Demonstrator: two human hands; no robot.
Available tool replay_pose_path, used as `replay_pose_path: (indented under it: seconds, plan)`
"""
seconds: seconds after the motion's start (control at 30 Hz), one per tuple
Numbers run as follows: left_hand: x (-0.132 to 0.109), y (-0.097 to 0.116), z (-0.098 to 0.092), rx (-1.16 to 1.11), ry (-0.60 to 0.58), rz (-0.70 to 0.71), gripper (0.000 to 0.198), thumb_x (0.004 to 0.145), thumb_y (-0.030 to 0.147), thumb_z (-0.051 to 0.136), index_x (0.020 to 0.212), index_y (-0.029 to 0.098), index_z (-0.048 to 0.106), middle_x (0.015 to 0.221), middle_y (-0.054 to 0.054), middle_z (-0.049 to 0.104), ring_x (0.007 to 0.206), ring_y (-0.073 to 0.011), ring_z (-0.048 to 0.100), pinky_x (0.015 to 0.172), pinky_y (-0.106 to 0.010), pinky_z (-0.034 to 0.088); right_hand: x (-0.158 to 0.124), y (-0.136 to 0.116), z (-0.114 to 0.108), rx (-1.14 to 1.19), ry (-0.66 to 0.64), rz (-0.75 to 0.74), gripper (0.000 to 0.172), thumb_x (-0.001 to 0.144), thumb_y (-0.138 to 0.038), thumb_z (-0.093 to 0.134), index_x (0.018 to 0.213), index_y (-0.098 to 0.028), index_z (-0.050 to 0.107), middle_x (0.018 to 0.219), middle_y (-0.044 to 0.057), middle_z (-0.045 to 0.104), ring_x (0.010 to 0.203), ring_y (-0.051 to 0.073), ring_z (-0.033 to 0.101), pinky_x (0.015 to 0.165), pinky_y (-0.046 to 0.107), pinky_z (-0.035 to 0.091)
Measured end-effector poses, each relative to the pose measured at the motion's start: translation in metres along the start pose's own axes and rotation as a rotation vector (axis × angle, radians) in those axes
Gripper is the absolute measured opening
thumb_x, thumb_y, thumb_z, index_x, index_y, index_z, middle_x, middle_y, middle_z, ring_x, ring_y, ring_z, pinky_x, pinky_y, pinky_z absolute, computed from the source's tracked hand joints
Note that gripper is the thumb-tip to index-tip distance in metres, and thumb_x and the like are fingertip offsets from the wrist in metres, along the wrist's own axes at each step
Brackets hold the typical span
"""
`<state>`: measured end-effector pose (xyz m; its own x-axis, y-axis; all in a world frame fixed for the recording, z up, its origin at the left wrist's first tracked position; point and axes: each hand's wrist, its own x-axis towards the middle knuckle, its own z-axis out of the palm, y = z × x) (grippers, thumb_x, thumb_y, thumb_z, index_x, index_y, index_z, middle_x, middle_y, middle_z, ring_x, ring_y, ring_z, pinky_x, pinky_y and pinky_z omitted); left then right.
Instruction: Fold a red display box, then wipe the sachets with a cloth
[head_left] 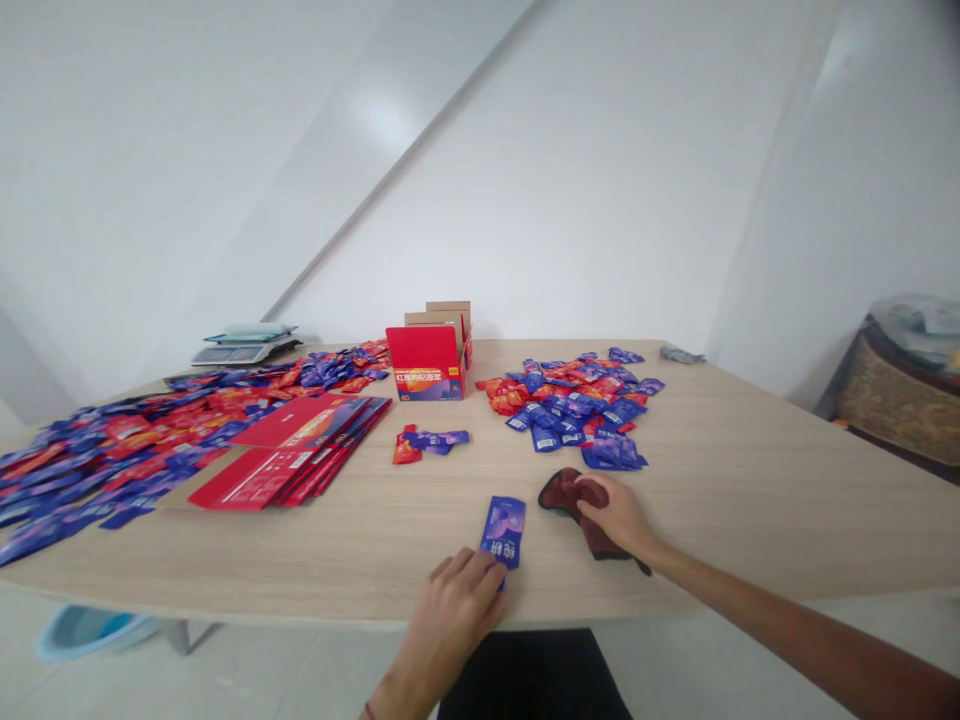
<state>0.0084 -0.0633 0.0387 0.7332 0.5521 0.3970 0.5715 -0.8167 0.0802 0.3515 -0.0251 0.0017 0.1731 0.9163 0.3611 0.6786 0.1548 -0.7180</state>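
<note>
My left hand (457, 605) is at the table's front edge, its fingers closed together over the lower end of a purple sachet (504, 525). That sachet lies flat with pale printing on it, and my fingertips hide its near end. To the right, my right hand (615, 512) pinches a crumpled reddish-brown cloth (564, 490) with a dark edging, which rests on the table. Beyond the cloth lies a loose heap of purple and red sachets (574, 405). A few more sachets (439, 440) lie apart, farther off and left of my purple one.
Red printed boxes (427, 370) stand open at the back. Flattened red cartons (292, 450) are stacked left, beside a large spread of sachets (135, 440). A scale (240, 347) sits at the far left, a grey cloth (681, 354) at the far right. A blue basin (94, 632) is on the floor.
</note>
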Motion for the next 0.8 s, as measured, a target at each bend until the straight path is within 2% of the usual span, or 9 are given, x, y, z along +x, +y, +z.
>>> replay_pose_path:
  seconds: [0.1,0.17,0.3,0.37,0.47,0.6,0.7,0.8]
  plan:
    - [-0.009,-0.011,-0.009,-0.155,0.024,0.156,0.018,0.106,0.021,0.053,0.113,0.023,0.069,0.114,-0.006,0.073,0.106,-0.0210,0.068,0.095,-0.034,0.055,-0.002,-0.001,0.001,-0.010,0.021,0.006,0.031,0.074,-0.028,0.066,0.103,-0.026,0.075,0.108,0.005,0.078,0.103,0.029,0.072,0.096,0.044,0.053]
    - [-0.013,-0.019,-0.010,-0.238,0.019,0.209,0.021,0.107,0.024,0.051,0.113,0.023,0.071,0.114,-0.006,0.073,0.108,-0.0202,0.068,0.098,-0.033,0.055,0.001,-0.004,0.003,0.023,0.066,0.059,0.027,0.071,-0.029,0.068,0.097,-0.026,0.076,0.102,0.005,0.079,0.100,0.030,0.073,0.096,0.046,0.054]
    - [-0.018,-0.026,-0.005,-0.333,0.017,0.196,0.024,0.107,0.024,0.050,0.116,0.023,0.073,0.115,-0.006,0.075,0.105,-0.0191,0.070,0.095,-0.031,0.057,0.014,-0.027,0.008,0.353,0.251,0.267,0.029,0.067,-0.034,0.071,0.093,-0.021,0.075,0.094,0.009,0.080,0.091,0.032,0.076,0.085,0.045,0.059]
    - [-0.019,-0.026,-0.003,-0.352,0.035,0.183,0.026,0.107,0.024,0.050,0.117,0.024,0.073,0.116,-0.007,0.075,0.105,-0.0191,0.071,0.094,-0.031,0.058,0.023,-0.049,0.010,0.534,0.269,0.320,0.036,0.066,-0.035,0.073,0.098,-0.019,0.075,0.096,0.011,0.080,0.089,0.032,0.076,0.081,0.044,0.060]
    - [-0.020,-0.026,-0.001,-0.368,0.040,0.183,0.027,0.107,0.024,0.050,0.118,0.024,0.074,0.116,-0.007,0.075,0.105,-0.0196,0.071,0.094,-0.031,0.058,0.030,-0.087,0.015,0.564,0.230,0.227,0.039,0.069,-0.036,0.075,0.104,-0.019,0.074,0.103,0.010,0.080,0.094,0.030,0.075,0.087,0.044,0.058]
    - [-0.022,-0.026,0.001,-0.371,0.026,0.161,0.026,0.107,0.023,0.050,0.119,0.024,0.074,0.118,-0.006,0.075,0.107,-0.0200,0.070,0.097,-0.032,0.056,0.018,-0.130,0.034,0.362,0.059,-0.105,0.027,0.076,-0.027,0.072,0.102,-0.023,0.074,0.107,0.006,0.078,0.104,0.027,0.071,0.099,0.043,0.053]
    - [-0.023,-0.026,0.001,-0.373,0.018,0.147,0.027,0.107,0.023,0.050,0.118,0.024,0.074,0.118,-0.006,0.075,0.109,-0.0201,0.069,0.098,-0.032,0.055,-0.003,-0.144,0.057,0.232,-0.078,-0.246,0.024,0.077,-0.016,0.067,0.099,-0.025,0.073,0.105,0.004,0.076,0.101,0.025,0.068,0.094,0.038,0.053]
    - [-0.023,-0.026,0.001,-0.371,0.004,0.144,0.028,0.108,0.023,0.047,0.113,0.023,0.075,0.114,-0.006,0.075,0.106,-0.0196,0.069,0.095,-0.030,0.056,-0.021,-0.145,0.077,0.108,-0.146,-0.281,0.028,0.075,-0.009,0.066,0.096,-0.026,0.072,0.103,0.004,0.074,0.100,0.025,0.066,0.093,0.038,0.051]
